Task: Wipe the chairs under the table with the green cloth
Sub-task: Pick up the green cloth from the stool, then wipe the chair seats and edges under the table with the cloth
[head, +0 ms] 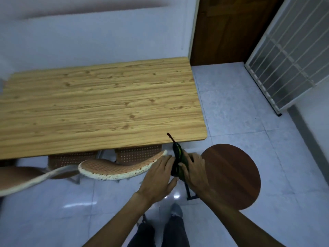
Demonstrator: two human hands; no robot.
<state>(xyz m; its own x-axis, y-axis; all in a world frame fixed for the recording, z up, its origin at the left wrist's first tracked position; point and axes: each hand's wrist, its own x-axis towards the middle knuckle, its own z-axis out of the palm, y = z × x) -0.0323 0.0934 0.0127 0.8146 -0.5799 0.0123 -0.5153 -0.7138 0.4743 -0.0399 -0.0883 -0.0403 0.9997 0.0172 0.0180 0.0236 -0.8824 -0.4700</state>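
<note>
The green cloth (179, 155) is bunched into a dark upright wad between my two hands, just below the table's near right corner. My left hand (158, 177) presses on its left side and my right hand (194, 172) wraps its right side. A brown perforated chair (115, 168) with a worn whitish back rim stands half under the wooden table (99, 107), directly left of my hands. A second chair (23, 175) of the same kind shows at the far left edge. Their seats (137, 154) sit beneath the tabletop, mostly hidden.
A round dark-wood stool (233, 175) stands right of my hands, its black leg (190, 191) on the floor below them. A brown door (222, 29) and a white metal grille (288, 54) lie to the back right. Glossy pale tiles (240, 107) cover the floor; my legs (160, 232) show at the bottom.
</note>
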